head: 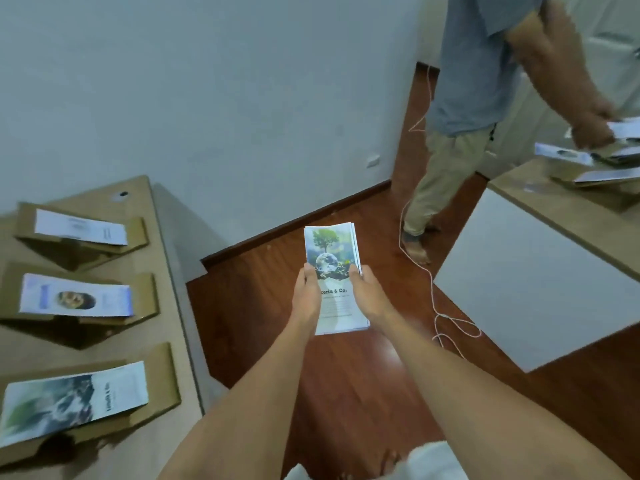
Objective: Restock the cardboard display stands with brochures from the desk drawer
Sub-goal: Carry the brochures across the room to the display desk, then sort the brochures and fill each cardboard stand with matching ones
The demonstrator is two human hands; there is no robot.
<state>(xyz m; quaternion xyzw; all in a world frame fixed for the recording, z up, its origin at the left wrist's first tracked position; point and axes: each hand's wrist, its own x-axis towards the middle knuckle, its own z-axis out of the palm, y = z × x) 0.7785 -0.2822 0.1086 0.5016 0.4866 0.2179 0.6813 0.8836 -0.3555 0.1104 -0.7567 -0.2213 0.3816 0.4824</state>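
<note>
A stack of brochures [332, 251] with a tree and globe on the cover hangs over the wooden floor in mid-frame. My left hand [306, 294] grips its left edge and my right hand [369, 294] grips its right edge, thumbs on the cover. On the desk [162, 323] at the left stand three cardboard display stands, each holding a brochure: a far stand [138, 233] with a white one, a middle stand [149, 296] with a portrait one, and a near stand [162, 382] with a blue-green one.
Another person [474, 81] stands at the upper right, handling brochures over a second desk [526, 271] that carries more cardboard stands [602, 178]. A white cord [433, 282] trails across the red-brown floor between the desks. My bare foot [388, 462] shows below.
</note>
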